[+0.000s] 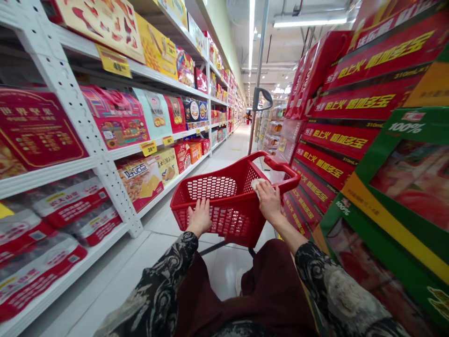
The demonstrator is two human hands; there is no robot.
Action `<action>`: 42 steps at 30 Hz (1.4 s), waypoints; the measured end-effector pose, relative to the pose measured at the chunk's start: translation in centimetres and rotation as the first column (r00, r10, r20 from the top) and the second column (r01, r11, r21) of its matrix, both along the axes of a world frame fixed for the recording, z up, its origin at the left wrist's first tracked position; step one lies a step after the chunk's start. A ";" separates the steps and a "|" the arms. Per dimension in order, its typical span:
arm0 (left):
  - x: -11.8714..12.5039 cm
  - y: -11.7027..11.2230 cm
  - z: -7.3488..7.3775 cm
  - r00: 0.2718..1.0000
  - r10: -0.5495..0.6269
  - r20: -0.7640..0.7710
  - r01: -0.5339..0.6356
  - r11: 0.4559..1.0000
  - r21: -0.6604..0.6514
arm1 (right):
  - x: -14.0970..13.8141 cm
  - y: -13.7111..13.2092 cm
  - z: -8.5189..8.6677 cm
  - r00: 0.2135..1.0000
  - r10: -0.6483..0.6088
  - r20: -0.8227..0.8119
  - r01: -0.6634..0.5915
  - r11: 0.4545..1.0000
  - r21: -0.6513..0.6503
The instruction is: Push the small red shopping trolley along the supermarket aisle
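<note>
A red plastic shopping basket (217,206) on wheels stands in the aisle in front of me, with nothing visible inside it. My left hand (199,216) grips its near rim, fingers curled over the edge. My right hand (268,199) rests on the basket's right rim and presses a pale cloth (257,183) against it. The basket's red handle (277,164) arches up just beyond that hand. Both of my sleeves are dark and patterned.
White shelves (101,159) with boxed snacks and yellow price tags line the left side. Stacked red cartons (336,140) and green cartons (403,187) crowd the right. A grey pole (258,75) rises behind the basket. The pale tiled aisle (231,150) runs straight ahead.
</note>
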State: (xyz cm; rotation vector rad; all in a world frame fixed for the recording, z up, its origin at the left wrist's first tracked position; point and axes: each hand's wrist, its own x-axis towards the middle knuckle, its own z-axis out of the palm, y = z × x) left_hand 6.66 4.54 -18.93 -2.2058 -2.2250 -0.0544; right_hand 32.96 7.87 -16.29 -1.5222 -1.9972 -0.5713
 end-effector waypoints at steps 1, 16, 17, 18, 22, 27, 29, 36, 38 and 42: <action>0.1 0.0 0.0 1.000 0.002 -0.003 -0.002 1.000 0.002 | -0.5 0.0 -0.2 1.000 0.001 0.000 -0.001 1.000 -0.018; 1.1 -0.6 -0.3 0.997 -0.012 -0.081 0.016 0.999 0.042 | -3.5 0.0 -0.5 0.991 0.123 0.046 -0.113 0.977 -0.179; 1.2 -0.6 -0.2 0.997 -0.012 -0.081 0.016 0.999 0.047 | -3.2 0.0 -0.4 0.990 0.130 0.058 -0.118 0.976 -0.182; 1.3 -0.7 -0.2 0.997 -0.012 -0.079 0.016 0.998 0.054 | -3.0 0.1 -0.2 0.989 0.133 0.068 -0.118 0.975 -0.186; 2.1 -0.9 0.0 0.997 -0.024 -0.068 0.029 0.997 0.074 | -2.2 0.5 0.0 0.993 0.095 0.072 -0.079 0.978 -0.194; 3.4 -1.1 -0.2 0.995 -0.071 -0.068 0.076 0.995 0.072 | -1.2 1.3 0.0 0.998 0.008 0.062 0.005 0.978 -0.211; 3.9 -1.1 -0.4 0.993 -0.094 -0.066 0.098 0.993 0.064 | -0.9 1.5 0.0 0.998 -0.032 0.053 0.043 0.975 -0.220; 5.9 -1.4 -0.6 0.988 -0.152 -0.041 0.154 0.987 0.046 | -3.8 1.1 -1.1 1.000 -0.009 0.019 0.014 0.954 -0.300; 5.8 -1.5 -0.8 0.984 -0.177 -0.036 0.179 0.983 0.052 | -5.0 0.8 -1.6 1.000 0.029 0.003 -0.027 0.957 -0.290; 4.1 -1.6 -1.3 0.997 -0.075 -0.009 0.076 0.994 0.074 | -5.2 1.0 -1.9 0.999 0.053 0.001 -0.050 0.952 -0.302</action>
